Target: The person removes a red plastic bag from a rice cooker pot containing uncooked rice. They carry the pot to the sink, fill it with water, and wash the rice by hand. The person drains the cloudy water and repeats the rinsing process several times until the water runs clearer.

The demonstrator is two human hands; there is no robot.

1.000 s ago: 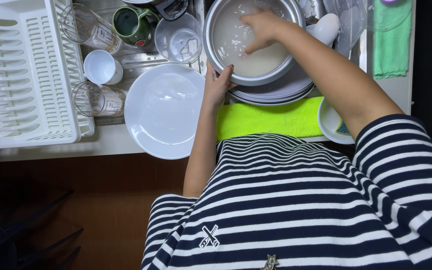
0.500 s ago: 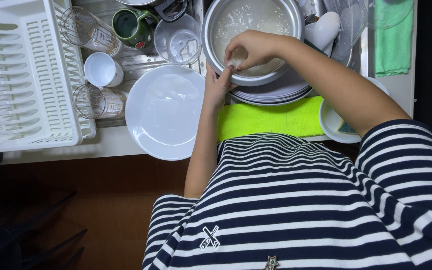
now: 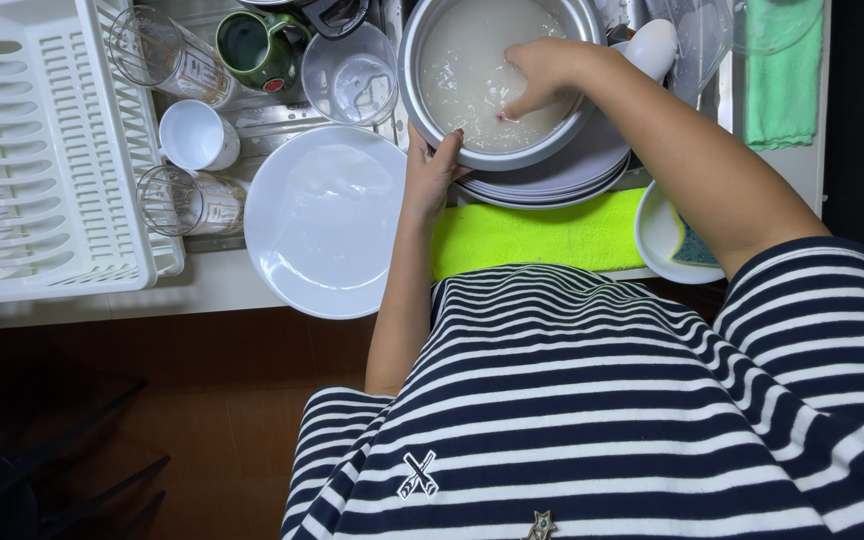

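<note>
— Head view: what's the setting?
— White counter edge [image 3: 202,290], brown floor below, sink crowded with dishes.
— The metal pot [image 3: 497,80]?
— Round, mouth upward, atop stacked plates [image 3: 552,180], far centre. Left hand [image 3: 430,165] clasps its near rim; right hand [image 3: 542,75], fingers curled, dips inside, holding nothing visible.

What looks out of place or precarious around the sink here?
The big white plate juts past the counter's front edge, so it could tip. Two glasses lie on their sides beside the drying rack. The left hand steadies the metal pot; nothing looks spilled.
</note>
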